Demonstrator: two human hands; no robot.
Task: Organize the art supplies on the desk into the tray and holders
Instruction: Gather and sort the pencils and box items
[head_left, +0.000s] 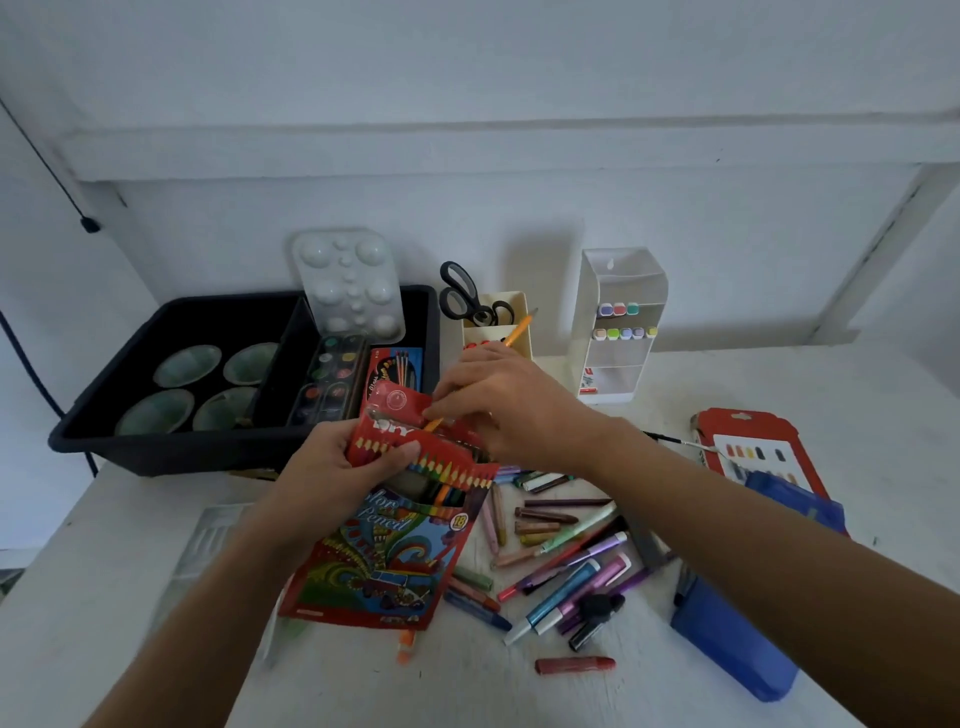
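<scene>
My left hand (345, 467) grips the open top of a red colour pencil box (395, 551), held tilted above the desk. My right hand (498, 400) pinches an orange pencil (519, 327) whose lower end sits at the box's opening while its upper end points up and away. Several crayons, pens and markers (561, 556) lie scattered on the white desk just right of the box. The black tray (171, 447) stands at the back left and holds several green cups, a watercolour set (332, 379) and a white palette (350, 283).
A cream holder (511, 312) with black scissors (462, 293) stands behind my right hand. A clear marker stand (618, 327) is right of it. A red paint box (753, 447) and a blue case (743, 639) lie at the right. One red crayon (574, 665) lies near the front.
</scene>
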